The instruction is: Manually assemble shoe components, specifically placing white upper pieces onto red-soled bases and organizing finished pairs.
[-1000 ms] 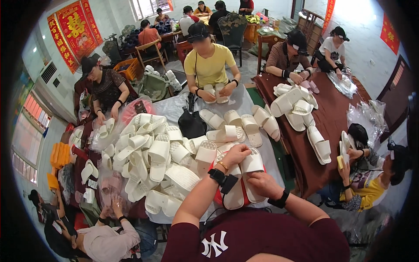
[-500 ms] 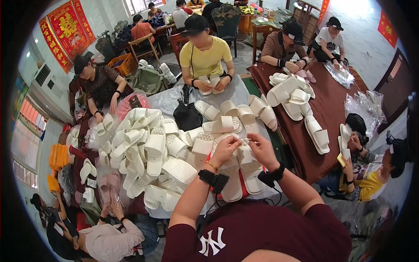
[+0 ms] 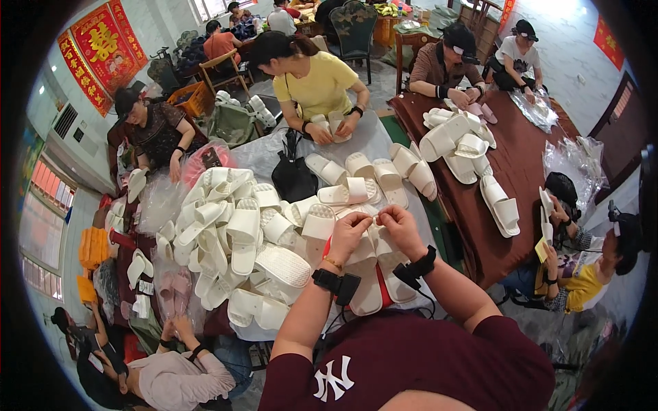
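My left hand point(image 3: 348, 236) and my right hand point(image 3: 403, 231) meet fingertip to fingertip, thumbs and forefingers pinched. Whatever they pinch is too small to make out. Just beneath them a pair of white slippers lies side by side, toes away from me: the left slipper point(image 3: 366, 296) and the right slipper point(image 3: 399, 286). A strip of red point(image 3: 384, 293) shows between the two. My hands partly cover their straps. To the left spreads a big heap of white slippers point(image 3: 243, 229), some on their sides and one sole up.
More white slippers point(image 3: 348, 192) and a black bag point(image 3: 295, 179) lie beyond my hands on the plastic-covered table point(image 3: 257, 152). Across it sits a person in yellow point(image 3: 319, 85) holding slippers. A brown-covered table point(image 3: 473, 257) with slippers stands at right. Several co-workers sit around.
My right hand has come left, and its fingertips are now closer to my left hand's. The person in yellow has turned to the left. At the far left, a co-worker has raised a slipper.
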### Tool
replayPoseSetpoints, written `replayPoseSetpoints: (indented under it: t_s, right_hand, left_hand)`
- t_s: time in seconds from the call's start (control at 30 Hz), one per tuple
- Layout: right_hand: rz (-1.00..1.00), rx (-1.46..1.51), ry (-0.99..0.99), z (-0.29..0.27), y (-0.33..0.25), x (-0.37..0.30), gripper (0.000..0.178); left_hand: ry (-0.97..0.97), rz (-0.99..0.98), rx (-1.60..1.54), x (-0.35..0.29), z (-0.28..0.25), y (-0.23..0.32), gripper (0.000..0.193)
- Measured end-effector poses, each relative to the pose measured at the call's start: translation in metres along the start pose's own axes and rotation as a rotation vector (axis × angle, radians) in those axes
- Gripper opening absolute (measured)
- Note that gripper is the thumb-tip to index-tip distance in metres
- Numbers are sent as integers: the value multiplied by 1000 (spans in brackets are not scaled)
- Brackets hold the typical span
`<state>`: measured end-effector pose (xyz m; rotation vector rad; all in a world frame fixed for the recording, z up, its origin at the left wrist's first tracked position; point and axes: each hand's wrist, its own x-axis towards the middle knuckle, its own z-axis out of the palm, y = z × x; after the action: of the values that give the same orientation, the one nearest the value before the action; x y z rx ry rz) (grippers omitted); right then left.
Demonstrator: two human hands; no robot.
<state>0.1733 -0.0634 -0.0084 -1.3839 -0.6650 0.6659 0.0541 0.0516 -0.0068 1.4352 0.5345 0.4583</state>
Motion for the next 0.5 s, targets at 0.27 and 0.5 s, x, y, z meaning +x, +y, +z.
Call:
replayPoseSetpoints:
  t_s: [0.27,0.5]
  right_hand:
    - [-59,-97,8,4,5,-1,12]
    - [-87,-194,-12,7,-1,-5,11]
  left_hand:
    - [27,10,-73,-1,-1,-1,14]
    - [7,-23,-120,-2,-4,-3,15]
